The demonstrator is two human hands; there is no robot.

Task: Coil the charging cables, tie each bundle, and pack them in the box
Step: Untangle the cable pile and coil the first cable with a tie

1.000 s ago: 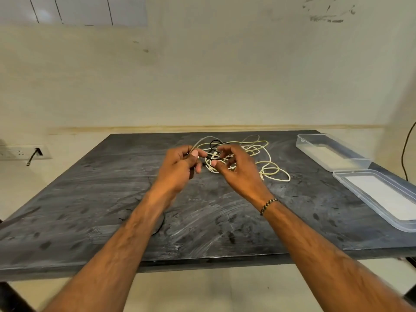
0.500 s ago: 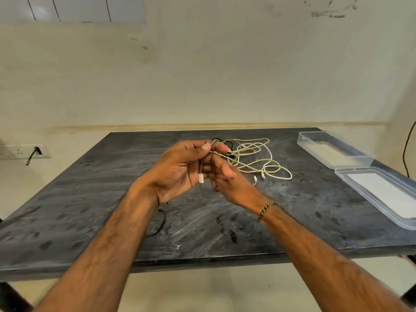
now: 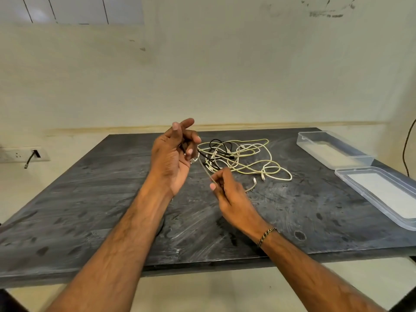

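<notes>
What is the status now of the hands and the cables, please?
Left hand holds one cable end, right hand pinches the same cable, taut between them. Cable pile tangled on table. Box open, lid beside it.

soft even light, wide-angle edge bending

The cables (image 3: 242, 157) are spread on the table (image 3: 90, 199) — behind both hands. The box (image 3: 333, 148) is set right of the cables, with the lid (image 3: 380, 194) placed before it.
</notes>
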